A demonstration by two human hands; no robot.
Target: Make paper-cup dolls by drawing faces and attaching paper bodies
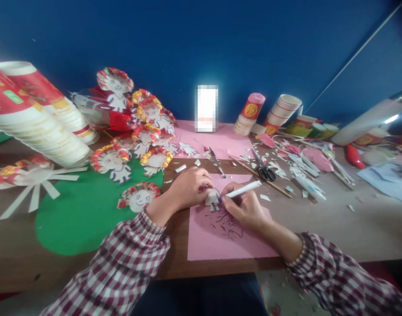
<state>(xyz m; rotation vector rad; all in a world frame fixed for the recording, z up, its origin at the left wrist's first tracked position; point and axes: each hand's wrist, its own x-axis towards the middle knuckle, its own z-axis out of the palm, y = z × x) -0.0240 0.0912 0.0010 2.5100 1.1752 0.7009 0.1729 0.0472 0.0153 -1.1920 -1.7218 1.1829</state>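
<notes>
A small white paper cutout (213, 200), shaped like a little body, lies on a pink sheet (201, 245) covered in dark marker strokes. The fingertips of my left hand (192, 186) are bent and pinch its upper left edge. My right hand (247, 210) grips a white marker (243, 189) whose dark tip meets the cutout's right side. Part of the cutout is hidden by my fingers. Left of my left wrist, a finished paper-cup face (141, 199) with a curled red rim rests on a green sheet (76, 224).
Stacked paper cups (39, 118) lean at the left, beside several paper-cup dolls (113, 164). Beyond my right hand lie black scissors (266, 170), a wooden stick (276, 186), a pen (217, 160) and paper scraps. More cups (284, 112) stand by the blue wall (155, 35).
</notes>
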